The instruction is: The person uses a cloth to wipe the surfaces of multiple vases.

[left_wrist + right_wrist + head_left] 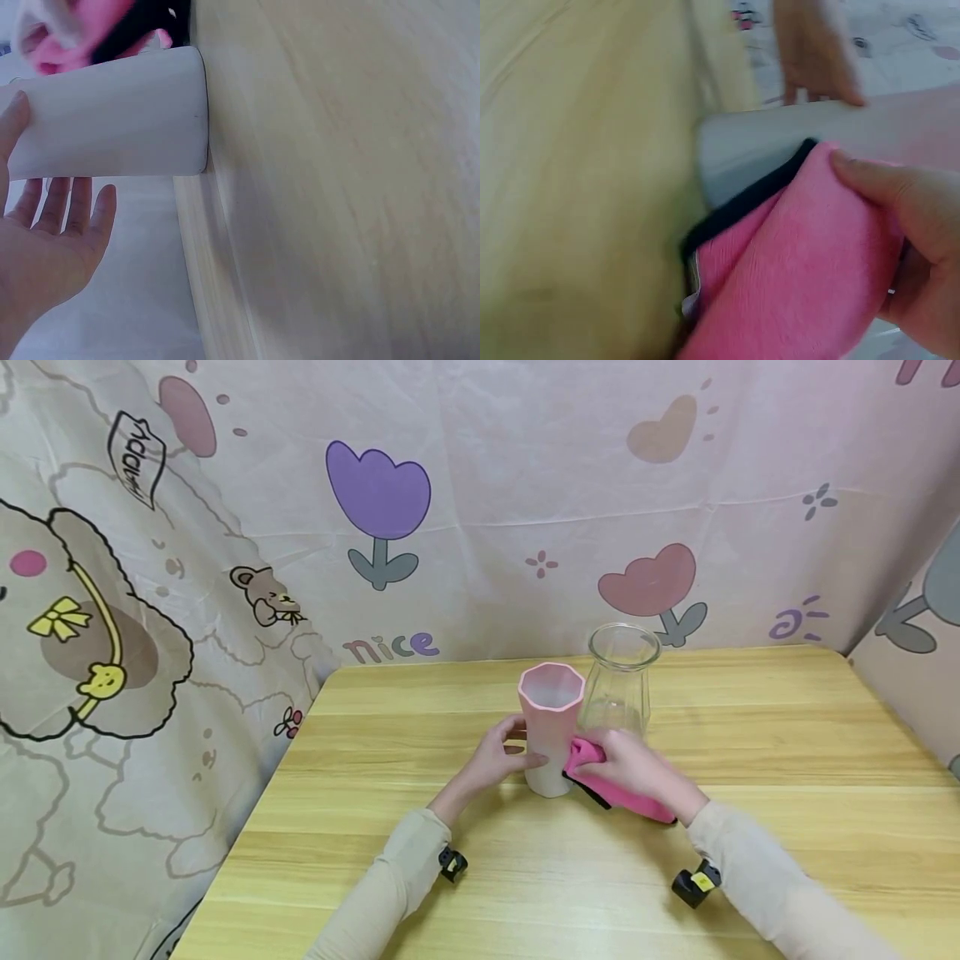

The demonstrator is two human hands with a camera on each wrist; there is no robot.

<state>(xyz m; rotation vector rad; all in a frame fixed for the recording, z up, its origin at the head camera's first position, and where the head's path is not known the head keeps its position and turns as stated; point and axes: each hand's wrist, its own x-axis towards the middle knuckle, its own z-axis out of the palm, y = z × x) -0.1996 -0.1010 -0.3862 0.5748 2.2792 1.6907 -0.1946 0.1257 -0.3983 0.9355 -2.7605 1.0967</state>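
Observation:
A pink-to-white vase (551,727) with a faceted rim stands upright on the wooden table. My left hand (501,753) grips it from the left, the thumb on its near side and the fingers round its far side, as the left wrist view of the vase (112,120) shows. In my right hand (626,764) is a pink cloth (802,262) with a black edge, pinched under the thumb and held against the vase's right side. The cloth's loose end hangs toward the table. Just behind the right hand is a clear glass vase (618,685), its lower part hidden.
The light wooden table (390,752) reaches back to a patterned fabric backdrop (487,485), and more of this fabric hangs along the left side. Small black cameras are strapped to both wrists.

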